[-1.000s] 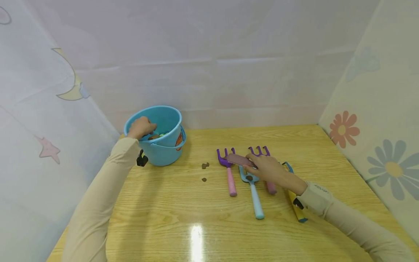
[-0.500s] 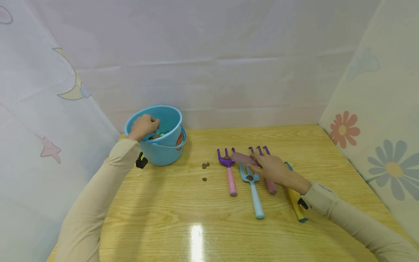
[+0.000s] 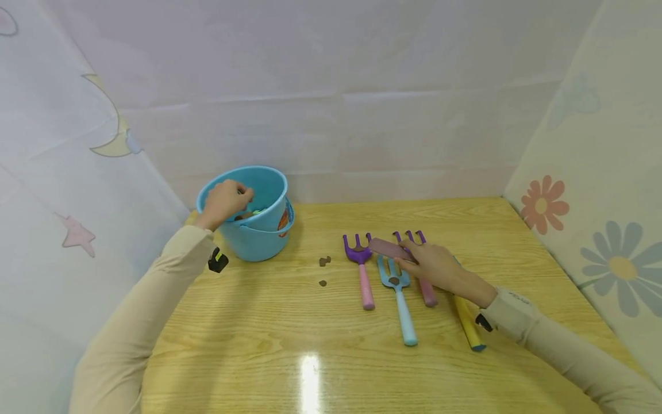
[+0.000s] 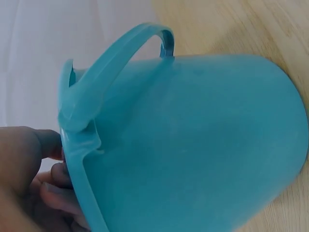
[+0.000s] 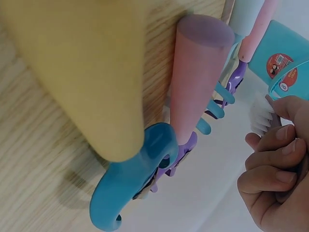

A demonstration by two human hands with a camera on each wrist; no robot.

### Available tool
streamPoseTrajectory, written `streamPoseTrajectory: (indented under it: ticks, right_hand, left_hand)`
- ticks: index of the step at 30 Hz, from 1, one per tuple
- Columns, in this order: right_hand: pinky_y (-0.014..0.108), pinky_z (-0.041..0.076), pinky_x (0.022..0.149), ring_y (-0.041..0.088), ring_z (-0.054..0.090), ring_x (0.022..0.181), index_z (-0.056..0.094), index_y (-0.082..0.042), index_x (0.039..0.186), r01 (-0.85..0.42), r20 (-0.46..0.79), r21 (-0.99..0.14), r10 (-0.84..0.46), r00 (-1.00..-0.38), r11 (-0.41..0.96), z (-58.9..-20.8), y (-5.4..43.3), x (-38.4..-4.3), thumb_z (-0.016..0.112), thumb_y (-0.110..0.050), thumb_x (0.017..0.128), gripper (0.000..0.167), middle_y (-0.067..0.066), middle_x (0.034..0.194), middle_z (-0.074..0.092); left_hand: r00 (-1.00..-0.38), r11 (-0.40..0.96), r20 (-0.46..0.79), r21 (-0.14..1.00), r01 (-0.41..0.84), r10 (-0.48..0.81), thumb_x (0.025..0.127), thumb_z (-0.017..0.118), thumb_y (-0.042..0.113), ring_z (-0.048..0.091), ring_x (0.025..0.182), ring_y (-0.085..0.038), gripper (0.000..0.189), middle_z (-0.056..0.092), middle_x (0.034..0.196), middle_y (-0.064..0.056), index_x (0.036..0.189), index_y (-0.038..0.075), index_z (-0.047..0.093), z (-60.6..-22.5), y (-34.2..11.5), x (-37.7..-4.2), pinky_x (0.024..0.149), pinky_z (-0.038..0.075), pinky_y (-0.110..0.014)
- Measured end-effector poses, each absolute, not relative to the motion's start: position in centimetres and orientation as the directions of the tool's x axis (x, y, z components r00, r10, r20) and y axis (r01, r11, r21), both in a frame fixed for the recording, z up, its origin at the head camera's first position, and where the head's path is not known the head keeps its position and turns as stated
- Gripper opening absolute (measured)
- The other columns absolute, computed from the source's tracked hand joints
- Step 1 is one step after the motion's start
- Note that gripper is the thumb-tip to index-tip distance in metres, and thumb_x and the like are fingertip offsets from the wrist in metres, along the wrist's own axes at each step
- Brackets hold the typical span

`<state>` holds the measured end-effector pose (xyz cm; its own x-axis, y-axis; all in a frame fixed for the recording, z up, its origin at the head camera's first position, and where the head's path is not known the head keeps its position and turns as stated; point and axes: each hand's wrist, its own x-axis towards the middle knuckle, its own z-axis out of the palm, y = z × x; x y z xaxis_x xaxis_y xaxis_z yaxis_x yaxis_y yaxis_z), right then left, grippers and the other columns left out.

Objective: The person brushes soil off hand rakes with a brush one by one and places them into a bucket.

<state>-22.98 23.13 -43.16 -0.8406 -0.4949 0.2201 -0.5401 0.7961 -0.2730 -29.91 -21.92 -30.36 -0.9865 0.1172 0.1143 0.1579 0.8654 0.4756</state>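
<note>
My left hand (image 3: 224, 201) reaches over the near rim of the blue bucket (image 3: 258, 244), fingers curled. In the left wrist view those fingers lie partly behind the rim, and whether they pinch anything is hidden. Brown and green bits show inside the bucket. My right hand (image 3: 437, 267) grips a brush (image 3: 390, 249) with a dull pink back, held above the hand forks; its white bristles (image 5: 260, 116) show in the right wrist view. Beneath it lie a purple fork with a pink handle (image 3: 365, 287) and a light blue fork (image 3: 405, 316). Each bears a brown piece.
Small brown pieces (image 3: 323, 261) lie on the wooden table (image 3: 269, 333) between bucket and forks. Another purple fork (image 3: 428, 293) lies partly under my right hand. A tool with a yellow handle and blue head (image 3: 468, 325) lies to the right. Printed cloth walls enclose the table.
My left hand has risen slightly within the bucket's mouth. The right hand has moved a little right with the brush. The forks and bucket stay in place.
</note>
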Motion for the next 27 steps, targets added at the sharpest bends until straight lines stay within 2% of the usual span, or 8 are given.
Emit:
streamPoseTrajectory:
  ticks: [4,7,8,15,23,27]
  right_hand:
    - [0.021,0.023,0.040,0.003,0.028,0.041,0.061,0.003,0.122,-0.530,0.213,-0.276,-0.486,-0.847,0.802,-43.2,23.4,-23.0,0.064,-0.031,0.097,0.042,-0.009,0.049,0.035]
    - [0.022,0.023,0.040,0.004,0.027,0.041,0.060,0.003,0.123,-0.527,0.215,-0.266,-0.483,-0.849,0.807,-43.3,23.5,-23.2,0.064,-0.032,0.097,0.044,-0.008,0.049,0.035]
    - [0.022,0.023,0.040,0.004,0.027,0.041,0.060,0.003,0.124,-0.527,0.218,-0.263,-0.482,-0.848,0.808,-43.3,23.6,-23.2,0.064,-0.032,0.097,0.044,-0.008,0.049,0.035]
    - [0.023,0.026,0.041,0.005,0.031,0.043,0.060,0.004,0.122,-0.539,0.242,-0.263,-0.486,-0.840,0.800,-43.4,24.2,-23.4,0.067,-0.028,0.095,0.043,-0.008,0.052,0.037]
    - [0.020,0.022,0.041,0.003,0.026,0.041,0.060,0.005,0.124,-0.549,0.273,-0.228,-0.489,-0.829,0.804,-43.5,25.4,-23.7,0.066,-0.026,0.096,0.042,-0.009,0.049,0.033]
    - [0.021,0.022,0.040,0.003,0.026,0.042,0.060,0.006,0.123,-0.543,0.296,-0.243,-0.471,-0.831,0.804,-43.3,25.7,-23.6,0.067,-0.025,0.095,0.043,-0.009,0.049,0.032]
  left_hand:
    - [-0.976,0.869,0.192,0.460,0.184,0.104,0.099,0.046,0.021,0.026,0.041,-0.010,0.044,0.032,0.046,0.002,0.056,0.010,0.044,-30.6,-21.3,-29.7,0.042,0.020,-0.024]
    - [-0.963,0.865,0.248,0.456,0.211,0.104,0.099,0.046,0.018,0.026,0.040,-0.011,0.046,0.027,0.045,0.003,0.054,0.014,0.036,-30.7,-20.9,-29.5,0.041,0.018,-0.025]
    - [-0.959,0.864,0.264,0.453,0.221,0.107,0.099,0.047,0.018,0.026,0.040,-0.011,0.046,0.027,0.045,0.004,0.054,0.015,0.036,-30.7,-20.7,-29.4,0.041,0.018,-0.025]
    - [-0.933,0.849,0.345,0.459,0.260,0.099,0.098,0.047,0.019,0.052,0.040,-0.017,0.044,0.033,0.044,0.001,0.055,0.014,0.038,-30.8,-19.8,-29.0,0.039,0.017,-0.025]
    - [-0.891,0.849,0.438,0.419,0.321,0.121,0.097,0.048,0.017,0.024,0.041,-0.013,0.042,0.033,0.046,0.000,0.055,0.012,0.043,-30.7,-18.3,-28.6,0.039,0.018,-0.026]
    - [-0.873,0.845,0.468,0.405,0.348,0.136,0.098,0.049,0.016,0.028,0.039,-0.013,0.042,0.036,0.045,0.000,0.056,0.011,0.048,-30.7,-17.7,-28.4,0.038,0.020,-0.027]
